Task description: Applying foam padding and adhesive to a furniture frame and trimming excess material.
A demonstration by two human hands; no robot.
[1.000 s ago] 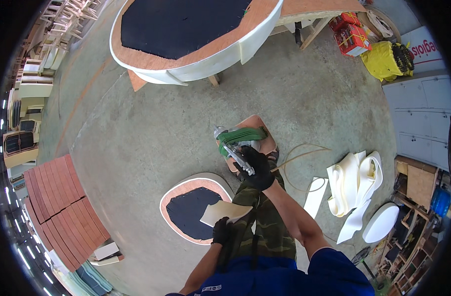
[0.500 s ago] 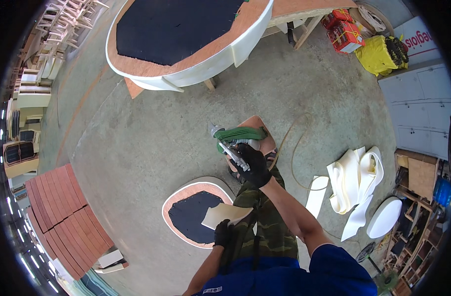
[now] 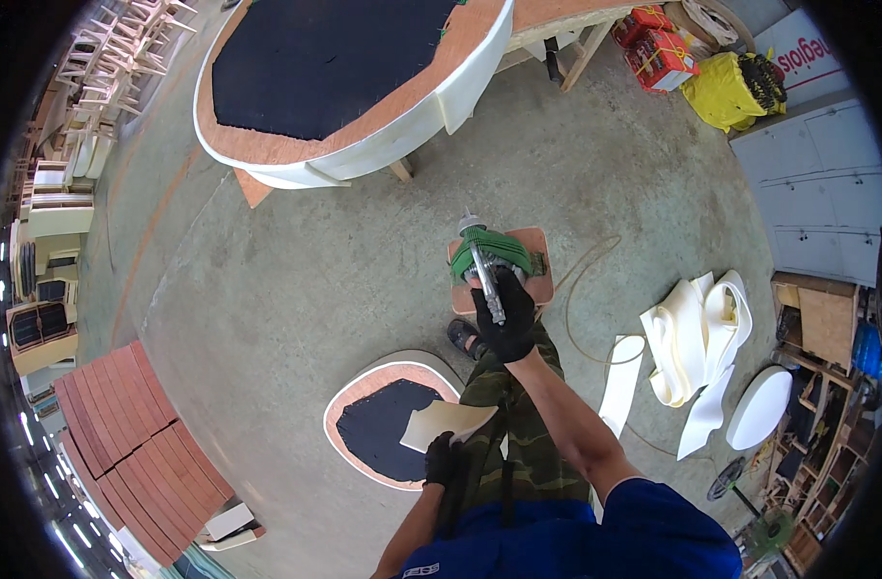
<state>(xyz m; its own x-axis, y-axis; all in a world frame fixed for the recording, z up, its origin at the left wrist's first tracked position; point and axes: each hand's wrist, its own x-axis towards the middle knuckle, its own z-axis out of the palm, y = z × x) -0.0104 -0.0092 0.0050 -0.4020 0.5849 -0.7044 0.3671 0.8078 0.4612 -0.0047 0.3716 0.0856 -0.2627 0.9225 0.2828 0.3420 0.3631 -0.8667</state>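
Head view, and what catches my eye is the silver metal spray gun (image 3: pixel 484 275) in the person's black-gloved right hand (image 3: pixel 505 314), the fingers wrapped around its grip. Its nozzle points forward, away from the body; the long axis runs nearly straight ahead, leaning slightly left. It sits above a rounded reddish plywood board (image 3: pixel 532 236), with a banded green bundle (image 3: pixel 513 249) against it; I can't tell whether the two are joined. The black-gloved left hand (image 3: pixel 441 458) has its fingers closed on the near edge of a thin cream foam piece (image 3: pixel 446 425), which lies at the thigh, partly over a rounded plywood panel with a black centre (image 3: pixel 383 425). Underfoot is grey concrete floor (image 3: pixel 296 261). Loose cream foam strips (image 3: pixel 692 338) lie to the right, near grey-blue cabinets (image 3: pixel 817 193); reddish-brown slats (image 3: pixel 141 449) are stacked left.
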